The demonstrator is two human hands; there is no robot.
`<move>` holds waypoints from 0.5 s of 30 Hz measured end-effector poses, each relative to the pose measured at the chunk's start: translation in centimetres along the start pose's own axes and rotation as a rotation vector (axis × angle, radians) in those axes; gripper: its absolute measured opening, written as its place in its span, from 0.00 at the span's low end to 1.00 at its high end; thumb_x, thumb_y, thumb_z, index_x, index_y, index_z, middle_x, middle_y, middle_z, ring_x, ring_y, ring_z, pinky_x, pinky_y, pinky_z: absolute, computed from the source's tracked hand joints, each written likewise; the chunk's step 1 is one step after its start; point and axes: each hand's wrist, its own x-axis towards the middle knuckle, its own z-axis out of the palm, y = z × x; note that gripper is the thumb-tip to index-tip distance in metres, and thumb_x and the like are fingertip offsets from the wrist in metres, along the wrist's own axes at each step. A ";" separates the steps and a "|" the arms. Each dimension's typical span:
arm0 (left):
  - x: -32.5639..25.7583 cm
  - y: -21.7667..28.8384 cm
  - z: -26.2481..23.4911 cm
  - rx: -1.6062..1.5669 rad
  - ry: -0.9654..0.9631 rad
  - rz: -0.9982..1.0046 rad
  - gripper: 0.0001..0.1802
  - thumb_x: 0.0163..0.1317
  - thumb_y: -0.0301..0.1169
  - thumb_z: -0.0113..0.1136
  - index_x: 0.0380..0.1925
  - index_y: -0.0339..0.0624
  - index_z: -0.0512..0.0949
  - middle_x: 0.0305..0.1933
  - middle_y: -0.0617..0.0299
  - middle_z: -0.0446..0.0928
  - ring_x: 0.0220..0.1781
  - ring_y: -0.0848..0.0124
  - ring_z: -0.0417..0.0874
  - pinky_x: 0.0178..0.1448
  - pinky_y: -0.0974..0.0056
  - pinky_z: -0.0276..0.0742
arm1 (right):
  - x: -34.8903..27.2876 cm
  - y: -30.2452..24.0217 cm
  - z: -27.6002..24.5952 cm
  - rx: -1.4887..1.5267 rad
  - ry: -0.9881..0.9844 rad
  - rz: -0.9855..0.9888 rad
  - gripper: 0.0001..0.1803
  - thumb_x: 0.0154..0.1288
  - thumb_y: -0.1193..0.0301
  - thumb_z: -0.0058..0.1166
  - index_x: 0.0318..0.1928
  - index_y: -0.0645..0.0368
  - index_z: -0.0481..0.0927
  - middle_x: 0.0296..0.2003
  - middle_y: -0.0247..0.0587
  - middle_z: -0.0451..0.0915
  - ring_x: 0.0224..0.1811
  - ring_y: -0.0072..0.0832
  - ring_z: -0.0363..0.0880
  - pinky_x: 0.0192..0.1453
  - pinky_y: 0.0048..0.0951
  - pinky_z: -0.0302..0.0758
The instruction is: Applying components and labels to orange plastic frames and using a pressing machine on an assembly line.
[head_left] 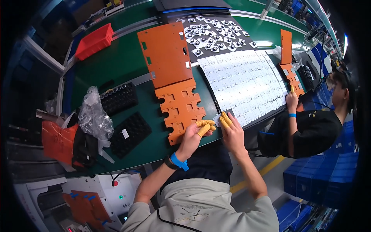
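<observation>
Yellow finger cots cover fingertips on both my hands. My left hand (196, 136) is curled, thumb and fingers drawn together, beside the lower right edge of the orange fixture plate (179, 110); what it pinches, if anything, is hidden. My right hand (232, 133) has its fingers pressed together over a small white circuit board (217, 120) at the near left corner of the spread boards. Rows of white circuit boards (247, 83) lie on a dark sheet to the right of the fixture. The fixture has cutouts and notched sides, with its orange lid (166, 54) folded back.
Small white squares with black round parts (216, 34) lie on a black sheet at the back. To the left are black trays (130, 133), a clear plastic bag (94, 116) and a red bin (94, 41). A co-worker (309, 127) at right handles another orange fixture (291, 77).
</observation>
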 end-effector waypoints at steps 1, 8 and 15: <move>-0.1 0.1 -0.2 0.001 0.003 0.007 0.15 0.77 0.30 0.52 0.54 0.31 0.79 0.48 0.59 0.84 0.47 0.76 0.82 0.56 0.70 0.78 | 0.2 0.4 0.1 -0.023 0.004 -0.040 0.16 0.61 0.77 0.60 0.50 0.60 0.86 0.57 0.49 0.82 0.68 0.48 0.74 0.72 0.51 0.70; -0.5 -0.2 0.1 0.001 -0.003 0.045 0.15 0.77 0.29 0.51 0.54 0.31 0.79 0.48 0.59 0.84 0.48 0.75 0.83 0.56 0.69 0.78 | 1.3 0.6 0.0 -0.048 0.040 -0.125 0.20 0.53 0.79 0.61 0.49 0.62 0.86 0.51 0.48 0.85 0.62 0.45 0.78 0.70 0.50 0.73; -0.8 -0.2 -0.8 -0.028 0.052 0.093 0.16 0.79 0.30 0.47 0.56 0.30 0.77 0.50 0.57 0.83 0.49 0.72 0.84 0.58 0.69 0.78 | 3.1 -0.3 -1.0 0.117 0.288 -0.023 0.16 0.52 0.81 0.66 0.44 0.62 0.85 0.43 0.48 0.86 0.47 0.45 0.86 0.54 0.43 0.81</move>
